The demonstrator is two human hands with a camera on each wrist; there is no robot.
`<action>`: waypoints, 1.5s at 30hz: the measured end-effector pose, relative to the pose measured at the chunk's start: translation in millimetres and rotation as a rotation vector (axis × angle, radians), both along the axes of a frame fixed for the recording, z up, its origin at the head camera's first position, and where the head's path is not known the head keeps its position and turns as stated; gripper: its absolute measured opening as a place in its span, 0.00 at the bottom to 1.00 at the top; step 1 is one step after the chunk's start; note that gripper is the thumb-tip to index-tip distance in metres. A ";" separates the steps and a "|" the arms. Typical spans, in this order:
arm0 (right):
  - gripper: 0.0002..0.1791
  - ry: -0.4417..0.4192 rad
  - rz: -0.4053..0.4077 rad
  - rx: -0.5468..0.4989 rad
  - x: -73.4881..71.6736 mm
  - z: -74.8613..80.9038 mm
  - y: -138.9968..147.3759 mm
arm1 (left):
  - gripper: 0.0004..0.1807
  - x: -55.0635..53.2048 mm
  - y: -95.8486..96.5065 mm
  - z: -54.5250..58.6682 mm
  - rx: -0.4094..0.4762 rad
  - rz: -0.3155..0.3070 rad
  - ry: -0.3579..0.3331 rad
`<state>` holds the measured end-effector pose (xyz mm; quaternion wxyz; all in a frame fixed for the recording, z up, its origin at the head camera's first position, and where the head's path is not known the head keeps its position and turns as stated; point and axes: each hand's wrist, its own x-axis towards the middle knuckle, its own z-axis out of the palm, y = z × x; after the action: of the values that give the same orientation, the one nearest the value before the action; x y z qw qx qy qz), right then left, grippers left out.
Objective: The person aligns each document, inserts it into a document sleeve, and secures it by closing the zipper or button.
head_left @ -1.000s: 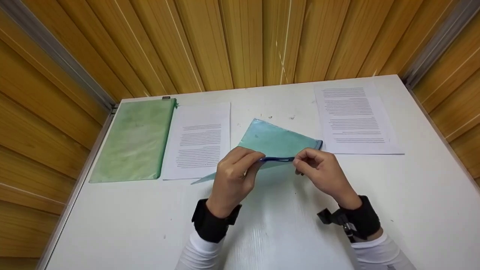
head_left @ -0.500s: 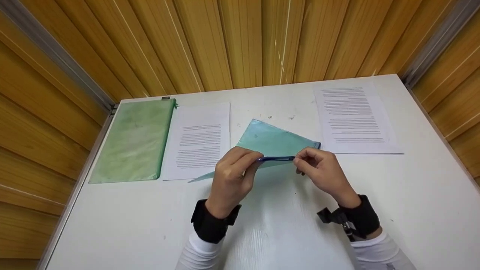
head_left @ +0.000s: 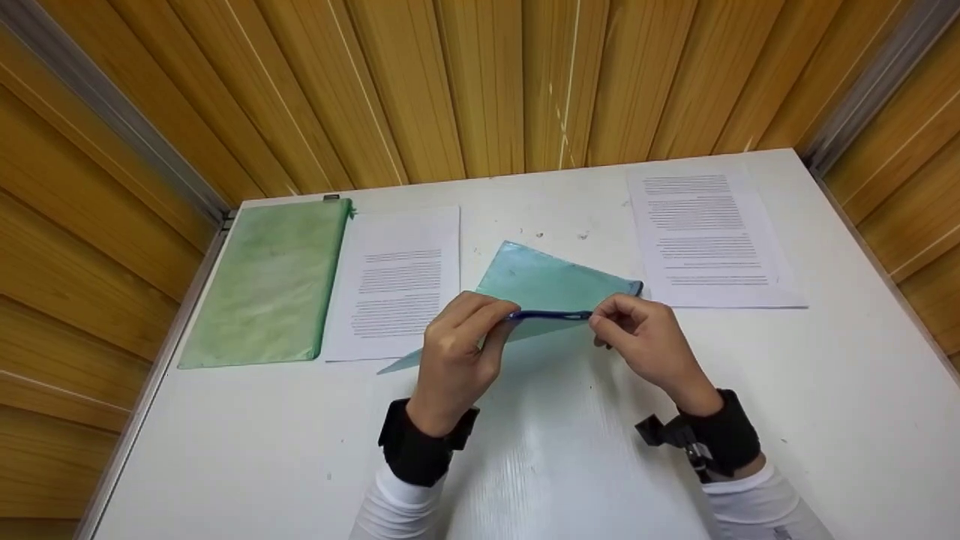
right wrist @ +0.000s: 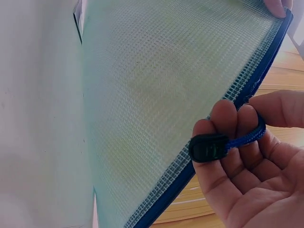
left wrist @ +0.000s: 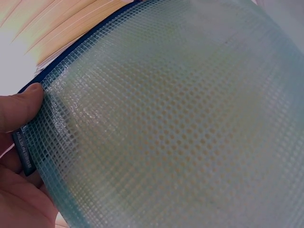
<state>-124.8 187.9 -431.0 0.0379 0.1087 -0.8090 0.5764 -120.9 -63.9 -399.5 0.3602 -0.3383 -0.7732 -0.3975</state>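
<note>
A light blue mesh zipper pouch (head_left: 555,274) is held tilted above the middle of the table, its dark blue zipper edge (head_left: 551,315) towards me. My left hand (head_left: 461,349) pinches one corner of that edge; in the left wrist view the thumb (left wrist: 28,102) presses on the mesh beside a small dark tag (left wrist: 23,152). Along the same edge my right hand (head_left: 637,334) pinches the zipper at its pull. The pull's blue cord (right wrist: 247,137) with a black end piece (right wrist: 209,147) lies across the right fingers in the right wrist view.
A green zipper pouch (head_left: 262,285) lies at the table's far left. Beside it is a printed sheet (head_left: 397,285), partly overlapped by the blue pouch in the head view. Another printed sheet (head_left: 709,240) lies at the back right. Wood-patterned walls (head_left: 480,90) stand behind the white table (head_left: 247,442).
My left hand has shifted slightly left with the pouch corner, so a bit more zipper edge shows between the hands. The right hand has hardly moved.
</note>
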 end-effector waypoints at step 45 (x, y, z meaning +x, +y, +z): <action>0.05 -0.065 -0.071 0.054 -8.7 -3.8 8.9 | 0.08 0.3 -9.5 4.3 0.063 0.055 -0.012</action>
<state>-133.5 196.8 -434.9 0.0291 0.0622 -0.8286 0.5557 -120.6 -73.4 -395.2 0.3768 -0.3027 -0.7716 -0.4137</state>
